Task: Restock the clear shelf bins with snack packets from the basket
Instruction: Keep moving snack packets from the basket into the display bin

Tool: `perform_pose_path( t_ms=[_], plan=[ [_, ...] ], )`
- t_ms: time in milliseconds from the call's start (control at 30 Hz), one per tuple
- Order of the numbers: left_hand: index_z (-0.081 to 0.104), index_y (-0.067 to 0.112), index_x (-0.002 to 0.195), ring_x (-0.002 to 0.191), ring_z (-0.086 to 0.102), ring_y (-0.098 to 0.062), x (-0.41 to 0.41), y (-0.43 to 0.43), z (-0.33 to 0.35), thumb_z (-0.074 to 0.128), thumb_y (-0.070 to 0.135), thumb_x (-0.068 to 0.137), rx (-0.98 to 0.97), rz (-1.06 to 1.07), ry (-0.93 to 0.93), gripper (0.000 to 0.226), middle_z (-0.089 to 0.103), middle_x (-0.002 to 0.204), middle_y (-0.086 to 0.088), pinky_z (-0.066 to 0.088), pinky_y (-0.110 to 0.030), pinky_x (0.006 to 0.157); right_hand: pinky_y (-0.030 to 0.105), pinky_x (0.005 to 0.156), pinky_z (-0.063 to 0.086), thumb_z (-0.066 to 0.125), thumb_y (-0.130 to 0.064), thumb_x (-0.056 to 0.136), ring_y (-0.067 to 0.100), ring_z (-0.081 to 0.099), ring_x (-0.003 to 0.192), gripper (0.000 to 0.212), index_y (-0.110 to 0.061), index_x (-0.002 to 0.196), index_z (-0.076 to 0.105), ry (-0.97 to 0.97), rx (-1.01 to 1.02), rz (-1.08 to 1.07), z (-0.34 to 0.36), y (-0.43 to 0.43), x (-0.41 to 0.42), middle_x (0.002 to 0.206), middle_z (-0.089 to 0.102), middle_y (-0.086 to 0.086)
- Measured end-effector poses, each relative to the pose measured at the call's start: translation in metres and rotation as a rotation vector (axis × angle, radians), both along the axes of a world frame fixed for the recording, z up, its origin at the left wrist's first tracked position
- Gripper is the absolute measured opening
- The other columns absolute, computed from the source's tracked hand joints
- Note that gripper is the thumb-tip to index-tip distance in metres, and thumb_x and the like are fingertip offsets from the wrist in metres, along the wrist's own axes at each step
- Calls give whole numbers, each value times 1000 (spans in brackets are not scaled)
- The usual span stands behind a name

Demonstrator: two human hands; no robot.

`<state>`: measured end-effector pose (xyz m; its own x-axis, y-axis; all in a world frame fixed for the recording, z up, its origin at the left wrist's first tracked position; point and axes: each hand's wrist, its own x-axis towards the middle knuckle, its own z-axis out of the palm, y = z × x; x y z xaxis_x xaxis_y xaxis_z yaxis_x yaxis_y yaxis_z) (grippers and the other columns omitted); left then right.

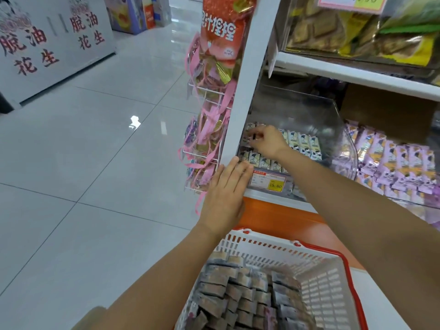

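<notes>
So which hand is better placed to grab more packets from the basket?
Probably the left hand: open, empty, at the front of the clear bin, nearer the basket. The right hand is pinching packets inside.

Both bare arms are reaching forward. The left arm is coming up from the bottom. The left hand (226, 191) is lying flat with its back showing, and its fingers are pointing straight up and a bit right, close together. The right arm is stretching farther, in from the right side. The right hand (267, 141) is curling its fingers and pinching a packet (252, 136). The hands are near each other, not touching.
</notes>
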<state>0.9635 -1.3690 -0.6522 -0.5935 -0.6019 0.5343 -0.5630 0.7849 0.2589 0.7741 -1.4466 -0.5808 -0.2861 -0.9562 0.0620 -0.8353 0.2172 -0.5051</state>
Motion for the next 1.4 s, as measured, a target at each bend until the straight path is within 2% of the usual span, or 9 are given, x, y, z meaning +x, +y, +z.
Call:
perform_pose_path(
  t_ms=[67, 200, 400, 633, 967, 1033, 1133, 1267, 1400],
  plan=[
    [38, 9, 148, 146, 25, -27, 3, 2, 3, 67, 1, 73, 9, -10, -24, 81, 40, 152, -8, 17, -45, 120, 24, 71, 42, 57, -3, 89, 15, 51, 69, 31, -8, 118, 66, -52, -89, -23, 4, 12, 4, 75, 57, -1],
    [32, 10, 152, 149, 16, -24, 8, 8, 13, 61, 3, 76, 54, -26, -45, 81, 32, 157, -8, 8, -40, 122, 19, 75, 48, 51, 0, 91, 8, 58, 80, 30, -9, 113, 69, -215, -288, -21, 16, 51, 25, 100, 67, 3],
    [18, 15, 156, 150, 14, -26, 28, 29, 4, 57, 12, 85, 158, 45, -122, 81, 20, 162, -7, 16, -47, 122, 10, 74, 48, 55, -4, 95, -5, 59, 82, 19, -11, 106, 70, -369, -428, 70, 22, 128, 66, 94, 66, -9],
    [37, 8, 149, 141, 35, -35, 64, 62, -51, 62, 5, 79, 318, 112, -246, 73, 38, 153, -13, 24, -47, 117, 23, 67, 52, 56, -7, 95, 7, 63, 73, 19, -17, 102, 71, -426, -135, 43, -71, 188, 90, 83, 68, -5],
    [-12, 12, 154, 151, -6, -22, 100, 82, -127, 37, 14, 99, 575, 238, -447, 73, -12, 163, -5, -10, -32, 117, 1, 64, 33, 54, -15, 95, -7, 48, 70, 20, -14, 111, 67, -342, 347, 51, -201, 235, 113, 87, 57, -12],
    [-13, 11, 151, 151, 5, -25, 106, 86, -140, 43, 10, 95, 591, 218, -411, 79, -4, 163, -7, -2, -33, 117, 7, 68, 38, 51, -19, 97, 2, 52, 74, 23, -14, 117, 62, -328, 490, 77, -224, 240, 117, 92, 58, -8],
    [20, 2, 152, 139, 39, -35, 107, 89, -148, 67, 2, 76, 606, 208, -366, 89, 29, 157, -16, 29, -42, 112, 30, 85, 51, 51, -23, 98, 17, 58, 95, 26, -15, 123, 54, -360, 699, 87, -251, 247, 126, 113, 61, 5],
    [28, 2, 151, 135, 45, -35, 107, 89, -151, 69, 6, 78, 586, 212, -336, 84, 34, 155, -16, 35, -41, 108, 13, 56, 39, 51, -24, 101, 7, 48, 78, 29, -14, 127, 47, -449, 802, 3, -271, 254, 136, 98, 51, -3],
    [27, 2, 151, 135, 45, -35, 108, 89, -151, 66, 7, 81, 583, 223, -329, 81, 33, 155, -17, 37, -42, 108, 18, 54, 34, 58, -30, 97, 4, 45, 70, 13, -23, 105, 51, -438, 758, -101, -285, 259, 144, 82, 46, -10]
  ],
)
